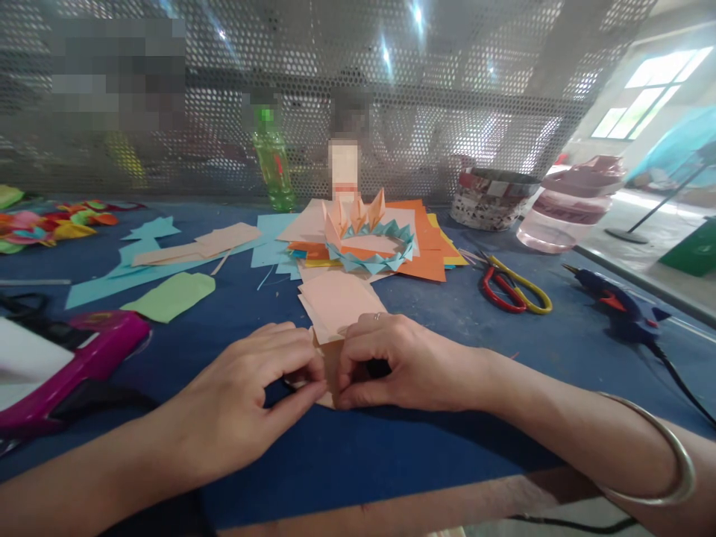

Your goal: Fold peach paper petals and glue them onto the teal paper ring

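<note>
Both hands meet over a small peach piece of paper [332, 365] low on the blue table. With thumb and fingers, my left hand [262, 380] pinches its left side. My right hand [385, 362] is closed the same way on its right side, a ring on one finger. Much of the sheet is covered by the fingers. Just beyond lie stacked peach paper squares [338, 298]. Behind them, a ring of folded blue paper points [374, 253] with several upright peach folded points [358, 216] rests on orange and peach sheets [425, 239].
Scissors [514, 287] and a hot glue gun [620, 302] lie right. A pink bottle [573, 205], a woven basket [492, 198] and a green bottle [272, 164] stand behind. Left are a green paper piece [171, 296] and a magenta object [83, 365]. A perforated metal screen [414, 112] closes the back.
</note>
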`<action>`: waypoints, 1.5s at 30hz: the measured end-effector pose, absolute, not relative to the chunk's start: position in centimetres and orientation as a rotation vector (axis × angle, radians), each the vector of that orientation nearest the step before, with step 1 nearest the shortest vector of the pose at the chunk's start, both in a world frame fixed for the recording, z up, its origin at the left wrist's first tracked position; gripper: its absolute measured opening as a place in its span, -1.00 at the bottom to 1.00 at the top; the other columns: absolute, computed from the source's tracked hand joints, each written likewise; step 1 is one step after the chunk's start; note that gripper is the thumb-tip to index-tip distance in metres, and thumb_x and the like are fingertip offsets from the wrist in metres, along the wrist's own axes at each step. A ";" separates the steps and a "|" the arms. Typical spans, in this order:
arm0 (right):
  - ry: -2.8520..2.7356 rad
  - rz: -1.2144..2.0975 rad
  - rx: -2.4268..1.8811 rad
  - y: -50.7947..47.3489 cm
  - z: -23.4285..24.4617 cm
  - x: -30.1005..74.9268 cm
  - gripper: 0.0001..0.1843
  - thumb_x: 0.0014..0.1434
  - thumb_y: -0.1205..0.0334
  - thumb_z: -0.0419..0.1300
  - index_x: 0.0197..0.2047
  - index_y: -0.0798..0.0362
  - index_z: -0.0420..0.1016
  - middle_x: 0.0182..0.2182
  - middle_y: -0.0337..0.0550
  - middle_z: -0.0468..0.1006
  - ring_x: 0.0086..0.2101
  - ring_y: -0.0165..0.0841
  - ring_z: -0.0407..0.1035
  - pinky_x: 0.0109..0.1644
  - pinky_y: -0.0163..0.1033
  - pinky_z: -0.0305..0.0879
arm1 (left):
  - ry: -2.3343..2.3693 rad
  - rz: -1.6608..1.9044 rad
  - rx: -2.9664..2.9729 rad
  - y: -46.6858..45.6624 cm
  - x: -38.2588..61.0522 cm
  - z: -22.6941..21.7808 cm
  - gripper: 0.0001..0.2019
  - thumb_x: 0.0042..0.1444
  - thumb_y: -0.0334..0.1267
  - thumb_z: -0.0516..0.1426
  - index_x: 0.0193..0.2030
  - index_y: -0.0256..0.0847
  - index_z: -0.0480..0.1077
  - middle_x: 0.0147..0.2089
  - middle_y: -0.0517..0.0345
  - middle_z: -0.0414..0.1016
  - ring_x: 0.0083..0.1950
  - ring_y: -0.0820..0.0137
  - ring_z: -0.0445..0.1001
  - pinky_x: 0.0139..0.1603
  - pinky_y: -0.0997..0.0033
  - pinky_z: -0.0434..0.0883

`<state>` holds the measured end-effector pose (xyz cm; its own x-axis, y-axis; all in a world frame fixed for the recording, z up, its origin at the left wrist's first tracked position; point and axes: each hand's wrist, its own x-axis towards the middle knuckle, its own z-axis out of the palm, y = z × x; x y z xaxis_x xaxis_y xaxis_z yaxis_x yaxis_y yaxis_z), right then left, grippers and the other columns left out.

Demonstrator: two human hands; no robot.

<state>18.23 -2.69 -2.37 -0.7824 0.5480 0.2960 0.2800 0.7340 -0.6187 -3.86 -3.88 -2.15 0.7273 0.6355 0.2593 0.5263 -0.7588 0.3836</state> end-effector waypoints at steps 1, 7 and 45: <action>-2.471 0.785 -0.632 -2.7 -2.4 18.2 -0.91 0.12 0.24 0.30 -0.35 0.07 0.50 -0.44 -0.27 0.48 -0.35 -0.46 0.36 -0.20 -0.36 0.25 | 0.911 0.550 2.646 -3.9 -3.9 -2.2 -0.84 0.22 -0.37 0.04 -0.39 -0.17 0.35 -0.42 0.22 0.42 -0.33 0.42 0.35 -0.27 0.40 0.27; -2.493 0.812 -0.652 -2.7 -2.3 18.1 -0.89 0.11 0.23 0.31 -0.34 0.07 0.50 -0.42 -0.26 0.50 -0.34 -0.46 0.37 -0.20 -0.36 0.26 | 0.905 0.548 2.635 -3.7 -3.9 -2.3 -0.83 0.24 -0.33 0.05 -0.39 -0.18 0.36 -0.40 0.22 0.43 -0.33 0.42 0.35 -0.28 0.41 0.26; -2.510 0.895 -0.392 -3.0 -1.7 18.6 -0.56 -0.09 0.69 0.06 -0.23 0.16 0.61 -0.21 -0.11 0.61 -0.10 -0.43 0.46 0.07 -0.37 0.33 | 1.016 0.488 2.572 -3.8 -4.0 -2.5 -0.89 0.19 -0.34 0.09 -0.38 -0.14 0.32 -0.37 0.29 0.37 -0.28 0.42 0.32 -0.18 0.41 0.21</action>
<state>18.58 -3.05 -1.68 -0.8610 0.4021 0.3116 0.1141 0.7495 -0.6521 -4.04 -3.79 -2.48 0.6867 0.7014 0.1910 0.5879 -0.6903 0.4217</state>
